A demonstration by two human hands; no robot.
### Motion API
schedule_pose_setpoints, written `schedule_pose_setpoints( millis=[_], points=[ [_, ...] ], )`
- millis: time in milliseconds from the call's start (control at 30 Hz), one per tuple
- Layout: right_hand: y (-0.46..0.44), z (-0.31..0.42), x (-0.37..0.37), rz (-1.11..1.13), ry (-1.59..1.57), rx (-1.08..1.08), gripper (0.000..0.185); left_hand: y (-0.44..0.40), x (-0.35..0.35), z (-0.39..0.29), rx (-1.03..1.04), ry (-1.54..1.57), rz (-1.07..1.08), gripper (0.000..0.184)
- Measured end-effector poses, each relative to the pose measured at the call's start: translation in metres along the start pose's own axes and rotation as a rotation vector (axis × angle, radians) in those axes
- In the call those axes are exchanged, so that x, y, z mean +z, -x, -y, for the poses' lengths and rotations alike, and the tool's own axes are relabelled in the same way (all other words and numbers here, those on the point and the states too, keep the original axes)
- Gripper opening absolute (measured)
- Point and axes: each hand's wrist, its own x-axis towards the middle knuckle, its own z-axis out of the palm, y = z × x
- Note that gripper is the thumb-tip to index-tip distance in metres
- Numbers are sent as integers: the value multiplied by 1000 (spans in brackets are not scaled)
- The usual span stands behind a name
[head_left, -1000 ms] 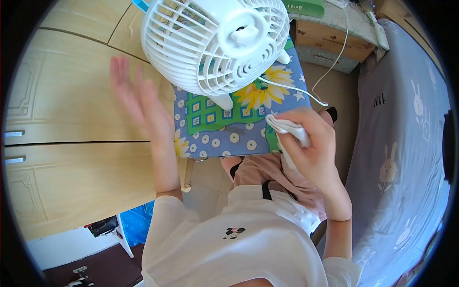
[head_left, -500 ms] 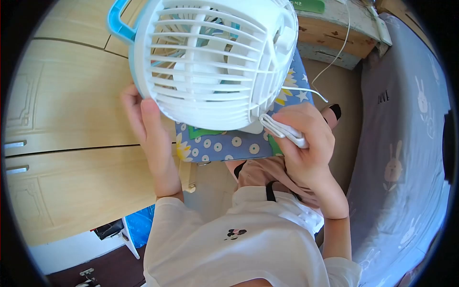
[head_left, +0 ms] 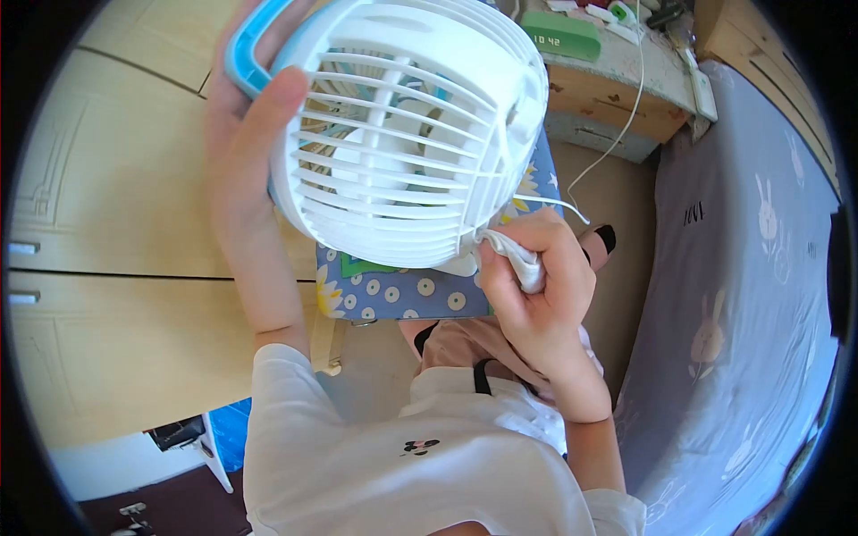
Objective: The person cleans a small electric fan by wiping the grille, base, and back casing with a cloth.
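A white fan with a blue rim and blue handle stands turned sideways on a patterned cloth. My left hand holds the fan at its left rim by the handle, thumb on the near side and the other fingers partly hidden behind. In my right hand is a folded white cloth, pinched between thumb and fingers. The cloth touches the lower right of the fan's grille, near its base. A white cord runs out from the fan to the right.
Pale cabinets line the left side. At the upper right, a green clock and small items lie on a desk with drawers. A grey-blue covered bed with rabbit prints fills the right side.
The fan has turned so its side faces me. My left hand, first apart from it, has taken hold of its rim and moved up. My right hand has brought the cloth against the fan.
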Motion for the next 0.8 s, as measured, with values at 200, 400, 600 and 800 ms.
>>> schedule_pose_setpoints(
  millis=[200, 400, 600, 800],
  points=[
    [-6, 8, 8, -105, -40, -33, 16, 9, 18, -13, 12, 150, -11, 58],
    [-6, 7, -4, -15, 22, -37, 21, 13, 21, -13, -28, 185, -77, 67],
    [-19, 16, -14, 92, 43, 4, 21, 4, 7, -7, -9, 65, 67, 58],
    [-9, 6, -9, 83, -59, 4, 20, 15, 21, -14, -59, 157, -49, 60]
  ],
)
